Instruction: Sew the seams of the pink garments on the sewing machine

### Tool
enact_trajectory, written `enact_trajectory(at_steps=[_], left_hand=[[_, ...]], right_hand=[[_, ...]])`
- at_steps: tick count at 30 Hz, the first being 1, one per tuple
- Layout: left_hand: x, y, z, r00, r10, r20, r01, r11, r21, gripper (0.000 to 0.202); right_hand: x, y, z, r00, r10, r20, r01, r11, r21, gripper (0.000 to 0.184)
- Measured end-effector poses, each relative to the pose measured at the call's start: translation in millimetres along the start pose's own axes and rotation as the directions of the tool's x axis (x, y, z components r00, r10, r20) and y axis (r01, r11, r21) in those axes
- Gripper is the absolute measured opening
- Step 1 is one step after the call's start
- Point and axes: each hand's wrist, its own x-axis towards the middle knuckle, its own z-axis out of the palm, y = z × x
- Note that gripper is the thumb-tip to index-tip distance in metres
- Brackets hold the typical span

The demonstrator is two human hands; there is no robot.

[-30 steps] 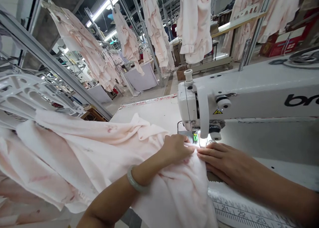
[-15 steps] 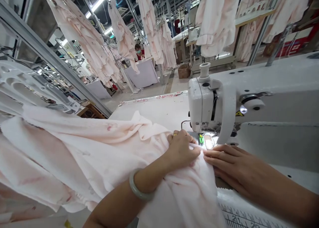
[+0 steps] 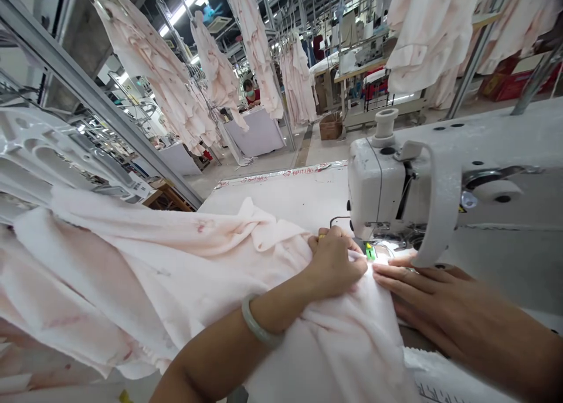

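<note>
A soft pale-pink garment (image 3: pixel 185 268) with faint reddish prints lies in folds over the table and down its front edge. My left hand (image 3: pixel 334 265) is closed, pinching the garment's edge just left of the presser foot. Fingers stretched and nearly flat, my right hand (image 3: pixel 426 291) rests on the fabric at the right of the sewing spot. Between and just beyond my fingertips is a bright green piece (image 3: pixel 370 251) at the foot of the white sewing machine (image 3: pixel 367 183). Glare and my fingers hide the needle and stitches.
The machine's white table (image 3: pixel 281 200) extends behind the garment. A metal post (image 3: pixel 101 107) slants along the left beside white slotted hanger parts (image 3: pixel 57 151). Pink garments (image 3: pixel 145 63) hang overhead. A person (image 3: pixel 250 93) sits at a far workstation. A printed ruler (image 3: pixel 435 391) shows below my right arm.
The view has turned slightly left, so the machine and both hands appear farther right. My hands keep nearly the same place by the presser foot, left one still pinching the garment.
</note>
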Motion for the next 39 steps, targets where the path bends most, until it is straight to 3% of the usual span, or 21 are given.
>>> enact_trajectory(at_steps=[5, 16, 19, 21, 23, 25, 27, 28, 31, 34, 37, 39], left_hand=[[12.2, -2.0, -0.3, 0.999, -0.02, -0.041, 0.021, 0.999, 0.031, 0.007], [10.8, 4.7, -5.3, 0.999, -0.019, -0.038, 0.023, 0.996, 0.086, 0.008], [7.7, 3.5, -16.8, 0.999, 0.024, 0.03, -0.028, 0.99, 0.139, 0.003], [-4.9, 1.1, -31.6, 0.99, 0.106, 0.09, -0.119, 0.981, 0.154, 0.013], [-27.2, -2.7, -46.5, 0.954, 0.269, 0.13, -0.287, 0.946, 0.149, 0.031], [-54.2, -8.2, -53.9, 0.86, 0.471, 0.195, -0.497, 0.86, 0.117, 0.051], [-78.2, -15.3, -49.7, 0.763, 0.584, 0.277, -0.625, 0.776, 0.087, 0.064], [-87.0, -19.1, -43.9, 0.746, 0.596, 0.296, -0.646, 0.757, 0.102, 0.062], [-98.8, -28.6, -23.4, 0.811, 0.542, 0.221, -0.583, 0.784, 0.214, 0.033], [-96.7, -30.9, -17.6, 0.879, 0.477, 0.021, -0.476, 0.871, 0.124, 0.022], [-95.0, -27.4, -23.4, 0.887, 0.446, -0.116, -0.449, 0.893, 0.001, 0.021], [-96.5, -25.4, -23.1, 0.863, 0.496, -0.097, -0.495, 0.868, 0.037, 0.022]], right_hand=[[2.9, 5.0, -0.6, 1.0, 0.029, -0.011, -0.029, 1.0, 0.012, 0.039], [8.7, 1.8, -8.4, 0.999, 0.042, -0.034, -0.042, 0.999, -0.014, 0.031], [12.1, -5.3, -17.5, 1.0, -0.011, -0.01, 0.011, 1.0, 0.001, 0.027], [12.8, -15.2, -23.4, 0.996, -0.087, 0.033, 0.085, 0.994, 0.065, 0.024], [10.2, -28.0, -26.0, 0.981, -0.179, 0.068, 0.169, 0.976, 0.136, 0.024], [4.2, -41.4, -24.0, 0.962, -0.262, 0.076, 0.249, 0.956, 0.153, 0.022], [-4.0, -53.7, -18.2, 0.945, -0.32, 0.061, 0.31, 0.942, 0.128, 0.024], [-8.2, -59.3, -14.4, 0.94, -0.338, 0.054, 0.33, 0.937, 0.118, 0.026], [-17.8, -73.5, -4.7, 0.931, -0.364, 0.031, 0.359, 0.927, 0.106, 0.033], [-19.0, -82.2, -4.1, 0.94, -0.34, 0.019, 0.337, 0.938, 0.079, 0.037], [-11.0, -80.9, -15.6, 0.953, -0.302, 0.028, 0.299, 0.951, 0.081, 0.036], [-3.1, -74.9, -26.3, 0.956, -0.292, 0.016, 0.289, 0.951, 0.109, 0.037]])
